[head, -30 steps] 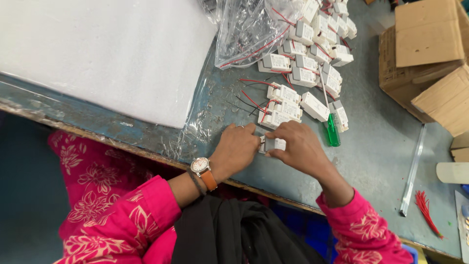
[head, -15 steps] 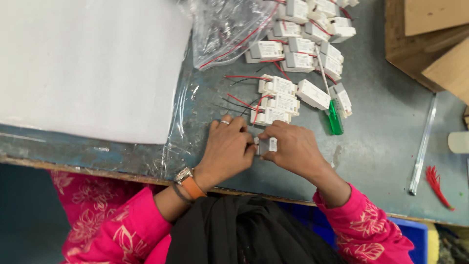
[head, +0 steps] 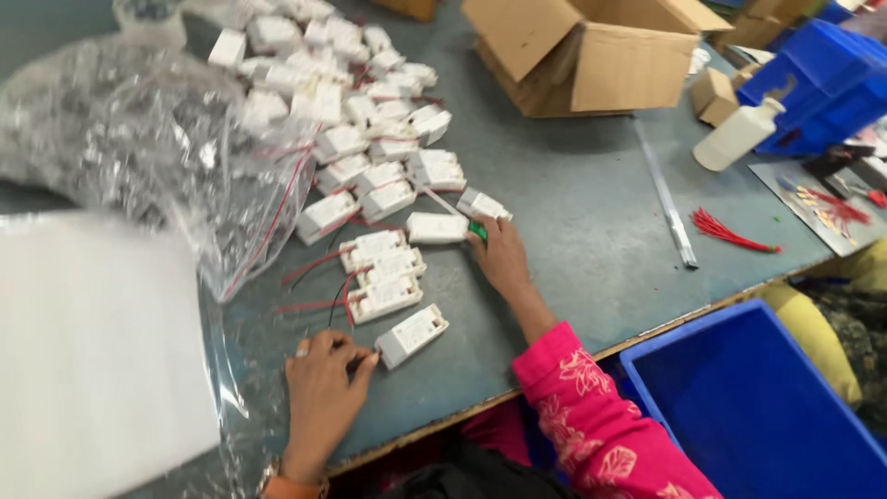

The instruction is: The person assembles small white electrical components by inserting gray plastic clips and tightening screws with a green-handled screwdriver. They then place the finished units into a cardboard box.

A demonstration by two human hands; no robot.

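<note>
A clear bag [head: 157, 166] lies at the bench's [head: 591, 212] left. The left hand [head: 323, 388] pinches the end of one white module [head: 411, 334] near the front edge. Right hand [head: 499, 259] closes on a green tool [head: 478, 230] beside another module. Judging by the loose pile [head: 342, 102] behind, most remain unhandled.

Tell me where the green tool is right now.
The green tool is mid-table in the head view, under the right hand, beside a white box.

White rectangular module [head: 412, 335] lying flat and angled on the grey table, green-handled tool [head: 478, 230] beyond it
</note>
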